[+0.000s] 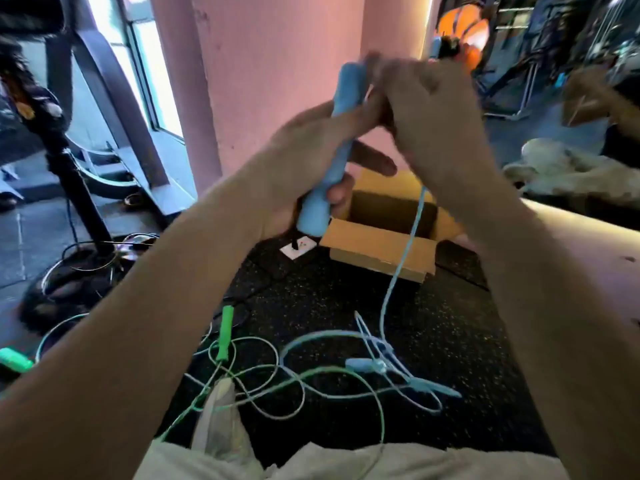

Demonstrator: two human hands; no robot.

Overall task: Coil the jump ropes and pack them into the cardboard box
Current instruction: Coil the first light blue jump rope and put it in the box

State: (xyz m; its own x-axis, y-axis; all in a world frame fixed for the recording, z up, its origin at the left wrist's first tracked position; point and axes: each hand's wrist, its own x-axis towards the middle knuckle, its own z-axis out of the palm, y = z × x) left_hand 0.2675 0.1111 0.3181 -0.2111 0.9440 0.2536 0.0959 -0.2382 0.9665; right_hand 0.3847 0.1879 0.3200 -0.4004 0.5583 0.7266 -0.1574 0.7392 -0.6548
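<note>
The right hand (429, 116) is motion-blurred, so whether its fingers pinch the blue rope (401, 268) cannot be told; the rope drops from beneath it to a tangle on the floor (450, 323). The left hand (304, 168), raised at chest height, grips the blue handle (332, 150) upright. The cardboard box (381, 247) sits open on the floor beyond, partly hidden by both hands. A green handle (224, 332) lies among green rope (311, 375) nearer the person

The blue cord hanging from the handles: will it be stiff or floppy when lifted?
Probably floppy: the blue cord hangs in a slack curve from the hands and lies in loose loops on the floor. It likely tangles easily, since it crosses the green rope there.
</note>
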